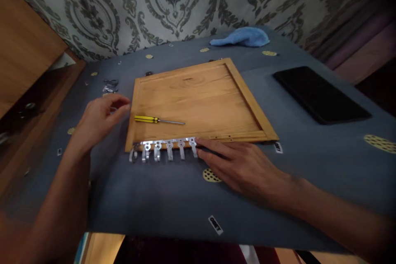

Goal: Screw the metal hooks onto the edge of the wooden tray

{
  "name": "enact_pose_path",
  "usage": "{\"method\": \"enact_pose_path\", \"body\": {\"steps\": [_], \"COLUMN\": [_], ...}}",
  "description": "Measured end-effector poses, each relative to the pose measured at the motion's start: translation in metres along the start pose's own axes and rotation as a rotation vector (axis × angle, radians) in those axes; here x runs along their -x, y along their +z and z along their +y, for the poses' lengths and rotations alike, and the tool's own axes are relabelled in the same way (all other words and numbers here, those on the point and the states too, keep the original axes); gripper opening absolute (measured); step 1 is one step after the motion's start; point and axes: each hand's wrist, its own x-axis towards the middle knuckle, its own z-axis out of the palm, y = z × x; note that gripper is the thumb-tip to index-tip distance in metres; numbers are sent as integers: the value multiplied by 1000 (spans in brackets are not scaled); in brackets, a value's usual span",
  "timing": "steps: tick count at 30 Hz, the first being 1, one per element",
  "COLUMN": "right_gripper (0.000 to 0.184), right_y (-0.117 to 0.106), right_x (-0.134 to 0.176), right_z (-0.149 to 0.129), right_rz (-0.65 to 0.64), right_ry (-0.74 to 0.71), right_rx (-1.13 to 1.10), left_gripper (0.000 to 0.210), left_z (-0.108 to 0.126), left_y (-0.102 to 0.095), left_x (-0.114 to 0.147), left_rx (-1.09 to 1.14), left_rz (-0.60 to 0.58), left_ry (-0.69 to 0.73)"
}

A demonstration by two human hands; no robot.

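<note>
A silver metal hook rail [170, 143] with several hooks lies along the near edge of a framed wooden panel [192, 99], its hooks hanging over the edge. My right hand [244, 165] holds the rail's right end with its fingertips; the thumb is hidden. Just off the panel's left side is my left hand [100, 119], thumb and index finger apart and slightly bent, with nothing visible in it. A screwdriver [147, 119] with a yellow and black handle rests on the panel, its shaft pointing right. Beyond the left hand, small metal pieces [110, 86] lie in a pile.
The grey patterned cloth [154, 206] covers the work surface. A black phone-like slab [321, 94] lies at the right, and a blue cloth [243, 37] at the back. A wooden cabinet [27, 45] stands along the left, with a patterned curtain or wall covering [173, 4] behind.
</note>
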Motion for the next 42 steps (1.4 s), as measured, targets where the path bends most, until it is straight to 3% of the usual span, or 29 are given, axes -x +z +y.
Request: {"method": "enact_pose_path", "body": {"steps": [4,7,10,17,31,37,42], "right_gripper": [37,39,40,45,43,45,35], "right_y": [4,12,22,30,22,14,4], "right_x": [1,5,11,15,8,3,0], "right_z": [2,6,11,13,11,6,2], "right_rz": [30,101,148,173,165,114,45], "right_ry": [-17,-42,-77,-52,-66,-70,-16], "right_rx": [-11,25,10,-32,36,77,42], "left_gripper": [28,23,24,32,34,32,26], "left_z": [-59,-93,-109,-107,-105,-102,-103], "left_y": [-8,-11,-6,1,15,14,15], "left_x": [-12,-14,-13,-10,-8,-8,-9], "left_rx": [-29,-64,-75,-106,-285,-342,-358], "left_rz": [133,123,62,-37,-13,-8,3], "left_ry": [-265,-368,-426,-385,-413,-435,-408]}}
